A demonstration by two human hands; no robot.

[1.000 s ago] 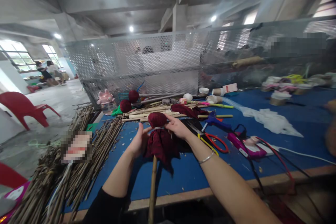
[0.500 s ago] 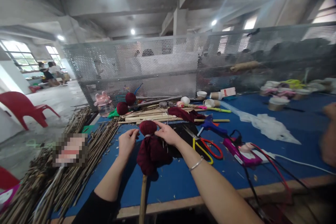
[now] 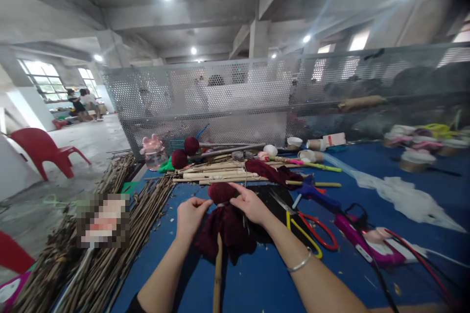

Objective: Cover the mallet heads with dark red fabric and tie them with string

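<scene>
A dark red cloth bundle (image 3: pixel 229 230) with a round, tied head sits on top of a wooden stick (image 3: pixel 218 279), over the blue table. My right hand (image 3: pixel 251 204) grips the right side of the round head, its thumb at the neck where a pale string is wound. On the other side, my left hand (image 3: pixel 193 215) has thumb and index finger pinched together, close to the tied neck; what lies between the fingertips is too small to make out. The loose cloth spreads below the tie and hides the top of the stick.
Scissors (image 3: pixel 312 234) with red and yellow handles lie right of the bundle, before a blue glue gun (image 3: pixel 319 195) and a purple power strip (image 3: pixel 367 239). Bundled twigs (image 3: pixel 128 234) fill the left. Bamboo sticks (image 3: pixel 213 175) and dark red balls (image 3: pixel 179 159) lie behind.
The view has shifted, so the scene sits further right and lower. My left hand has come closer to the tied neck. The cloth skirt now spreads wider around the stick.
</scene>
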